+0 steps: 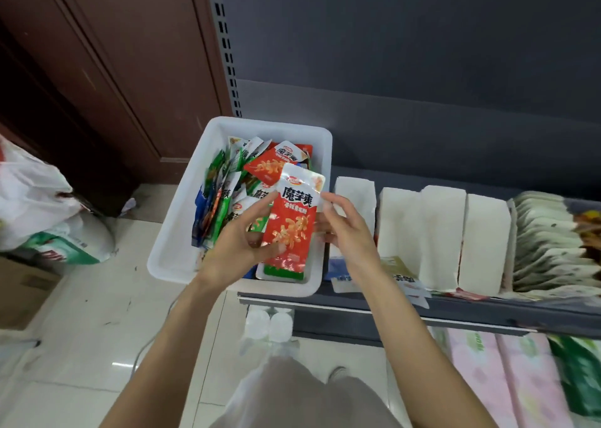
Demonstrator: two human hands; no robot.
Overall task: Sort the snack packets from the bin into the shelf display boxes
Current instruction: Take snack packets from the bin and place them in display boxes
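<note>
A white plastic bin (182, 200) stands on the left end of the grey shelf (455, 313), full of red, green and blue snack packets (221, 200). My left hand (237, 242) grips a stack of red packets (292, 219) above the bin's right side, thumb across the front packet. My right hand (344, 222) touches the stack's right edge, its fingers behind the packets and partly hidden. To the right stand several white display boxes (442, 232) in a row. The farthest box (553, 242) holds a row of pale packets.
A dark grey shelf back rises behind the boxes. Loose packets (400, 278) lie at the shelf front. Tissue packs (507, 379) fill the lower shelf at right. A white plastic bag (35, 200) and a cardboard box (22, 287) sit on the tiled floor at left.
</note>
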